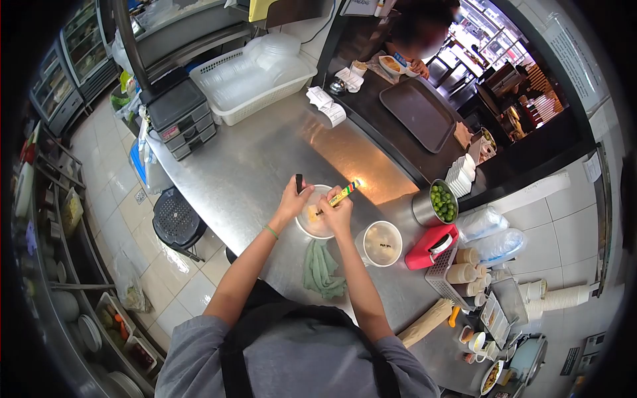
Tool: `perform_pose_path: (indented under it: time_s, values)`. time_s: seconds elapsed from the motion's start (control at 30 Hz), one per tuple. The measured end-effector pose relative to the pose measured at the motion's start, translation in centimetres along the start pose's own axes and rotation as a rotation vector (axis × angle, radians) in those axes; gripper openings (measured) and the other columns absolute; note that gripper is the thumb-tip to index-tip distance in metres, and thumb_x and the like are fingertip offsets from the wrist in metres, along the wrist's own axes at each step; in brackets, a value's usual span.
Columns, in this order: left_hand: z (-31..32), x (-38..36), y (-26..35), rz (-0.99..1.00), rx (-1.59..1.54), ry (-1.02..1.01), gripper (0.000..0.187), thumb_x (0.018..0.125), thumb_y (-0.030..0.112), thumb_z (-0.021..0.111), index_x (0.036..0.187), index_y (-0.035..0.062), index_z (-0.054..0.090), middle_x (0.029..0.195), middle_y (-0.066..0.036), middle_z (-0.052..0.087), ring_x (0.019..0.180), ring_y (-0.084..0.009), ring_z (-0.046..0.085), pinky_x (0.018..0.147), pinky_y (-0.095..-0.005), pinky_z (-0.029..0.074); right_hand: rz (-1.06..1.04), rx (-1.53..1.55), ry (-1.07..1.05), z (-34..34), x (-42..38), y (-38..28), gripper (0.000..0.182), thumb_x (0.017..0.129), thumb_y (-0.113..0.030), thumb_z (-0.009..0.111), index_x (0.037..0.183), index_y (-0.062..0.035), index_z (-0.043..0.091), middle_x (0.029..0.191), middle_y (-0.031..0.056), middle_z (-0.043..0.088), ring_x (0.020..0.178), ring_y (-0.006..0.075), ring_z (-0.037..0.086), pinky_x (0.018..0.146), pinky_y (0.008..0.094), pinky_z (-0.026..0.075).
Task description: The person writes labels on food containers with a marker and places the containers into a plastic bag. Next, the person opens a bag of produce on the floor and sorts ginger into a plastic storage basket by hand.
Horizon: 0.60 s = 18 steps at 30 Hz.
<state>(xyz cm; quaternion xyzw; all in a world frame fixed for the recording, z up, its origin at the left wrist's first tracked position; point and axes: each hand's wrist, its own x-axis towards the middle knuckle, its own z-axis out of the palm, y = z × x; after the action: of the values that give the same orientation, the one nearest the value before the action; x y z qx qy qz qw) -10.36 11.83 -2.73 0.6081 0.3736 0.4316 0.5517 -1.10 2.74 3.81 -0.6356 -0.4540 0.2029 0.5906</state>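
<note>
A white round tub (302, 219) with a translucent top stands on the steel counter, orange-yellow contents showing. My left hand (292, 201), at its left edge, is closed on a small black cap. My right hand (337, 213) holds a yellow marker (342, 193) over the tub's right side, its striped end pointing up and right. To the right stands a second lidded tub (382, 244) with dark writing on top. A crumpled green cloth (322, 270) lies just below the first tub.
A white basket (229, 115) of clear plastic lids, black drawers (178, 114), a steel pot of green limes (428, 207), a red dispenser (424, 247) and a crate of bottles (441, 273) surround the work area. Across the pass-through shelf, a person stands near a brown tray (418, 114).
</note>
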Motion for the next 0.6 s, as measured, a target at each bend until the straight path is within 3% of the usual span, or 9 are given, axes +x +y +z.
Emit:
perform_pose_path:
  time_s: [0.27,0.6]
  values:
    - [0.0,-0.2,0.6,-0.003,-0.027,-0.008,0.024,0.076,0.011,0.065,0.08,0.0058,0.041,0.073,-0.003,0.053,0.072,-0.0097,0.049,0.063,-0.0255,0.042,0.033,0.075,0.048,-1.0,0.8,0.3,0.02,0.068,-0.002,0.056,0.059,-0.0062,0.039,0.054,-0.0033,0.039,0.051,0.0041,0.04,0.046,0.0208,0.032]
    - [0.0,-0.3,0.9,0.003,-0.036,0.004,0.024,0.076,0.01,0.064,0.08,0.0058,0.041,0.073,-0.003,0.054,0.071,-0.0104,0.049,0.064,-0.0263,0.042,0.074,0.118,-0.009,-0.4,0.7,-0.5,0.02,0.071,-0.004,0.056,0.06,-0.0058,0.039,0.048,0.0022,0.048,0.044,0.0083,0.052,0.041,0.0238,0.041]
